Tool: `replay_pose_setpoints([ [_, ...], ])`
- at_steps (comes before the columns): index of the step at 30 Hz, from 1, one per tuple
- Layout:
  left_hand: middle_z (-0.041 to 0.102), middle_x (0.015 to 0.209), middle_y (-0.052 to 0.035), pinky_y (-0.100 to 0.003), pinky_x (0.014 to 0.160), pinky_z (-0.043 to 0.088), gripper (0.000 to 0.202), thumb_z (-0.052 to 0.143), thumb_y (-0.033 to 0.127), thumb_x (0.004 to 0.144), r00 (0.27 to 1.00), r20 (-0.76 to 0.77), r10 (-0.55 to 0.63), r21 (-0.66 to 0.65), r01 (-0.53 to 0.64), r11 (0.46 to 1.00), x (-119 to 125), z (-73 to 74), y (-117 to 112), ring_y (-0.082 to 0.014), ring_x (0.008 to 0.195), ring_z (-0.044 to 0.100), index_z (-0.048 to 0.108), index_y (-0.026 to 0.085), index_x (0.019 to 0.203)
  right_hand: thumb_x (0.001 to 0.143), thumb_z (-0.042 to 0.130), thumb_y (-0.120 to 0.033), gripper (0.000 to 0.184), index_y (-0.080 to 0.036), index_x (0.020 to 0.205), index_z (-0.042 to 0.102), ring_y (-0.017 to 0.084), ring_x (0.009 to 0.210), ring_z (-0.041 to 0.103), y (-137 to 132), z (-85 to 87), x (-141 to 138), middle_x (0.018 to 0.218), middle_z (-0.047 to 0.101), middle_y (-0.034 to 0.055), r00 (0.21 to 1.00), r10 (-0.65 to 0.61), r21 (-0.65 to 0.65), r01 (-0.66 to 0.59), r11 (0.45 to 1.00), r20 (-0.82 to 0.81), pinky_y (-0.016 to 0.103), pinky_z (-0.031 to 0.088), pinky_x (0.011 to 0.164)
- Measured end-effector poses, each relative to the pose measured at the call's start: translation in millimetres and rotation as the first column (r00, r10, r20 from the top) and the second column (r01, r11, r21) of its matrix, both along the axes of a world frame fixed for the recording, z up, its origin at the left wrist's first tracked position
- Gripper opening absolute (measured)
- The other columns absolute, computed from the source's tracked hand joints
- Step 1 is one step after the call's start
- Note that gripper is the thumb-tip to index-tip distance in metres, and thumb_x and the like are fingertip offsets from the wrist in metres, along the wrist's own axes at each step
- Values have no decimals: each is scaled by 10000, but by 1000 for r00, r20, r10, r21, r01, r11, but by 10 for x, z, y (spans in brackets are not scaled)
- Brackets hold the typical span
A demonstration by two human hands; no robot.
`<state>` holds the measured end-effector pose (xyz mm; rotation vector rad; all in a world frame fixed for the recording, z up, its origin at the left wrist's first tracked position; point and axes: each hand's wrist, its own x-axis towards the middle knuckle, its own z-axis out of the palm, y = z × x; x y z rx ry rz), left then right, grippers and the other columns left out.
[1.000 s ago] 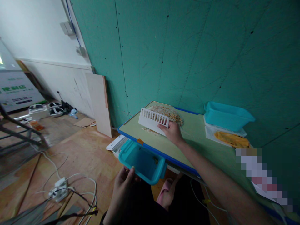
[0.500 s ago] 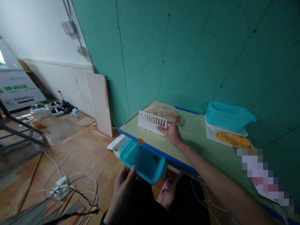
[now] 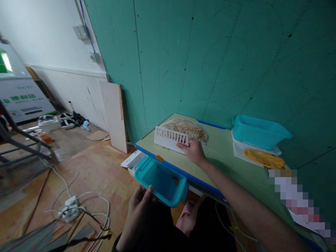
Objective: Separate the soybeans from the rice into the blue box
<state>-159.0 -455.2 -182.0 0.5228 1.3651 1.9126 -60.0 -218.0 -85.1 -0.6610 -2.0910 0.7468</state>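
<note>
Head view: your right hand (image 3: 194, 151) is closed on the right end of a white slotted plate (image 3: 168, 142), which stands on the desk (image 3: 223, 148) along the near side of a heap of grain (image 3: 187, 127). Your left hand (image 3: 139, 201) pinches the near rim of a blue tub (image 3: 161, 178), thumb on top, just below the desk's front edge; a few grains lie inside it. Near the wall sit a second blue tub (image 3: 262, 131) and a yellow cloth (image 3: 264, 158).
</note>
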Motion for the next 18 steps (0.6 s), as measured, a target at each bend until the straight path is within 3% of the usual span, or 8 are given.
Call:
replay_pose_setpoints([
  [18,612,579,5,-226,523,429,315,735,463,735,997,4,81,-2,-81,997,-56,154,130,-129,532,547,648,160,733,765,674,-337,183,-165,772,737,205,678,675,-30,-38,-3,734,736,63,998,53,-4,-54,999,-38,263,498,616],
])
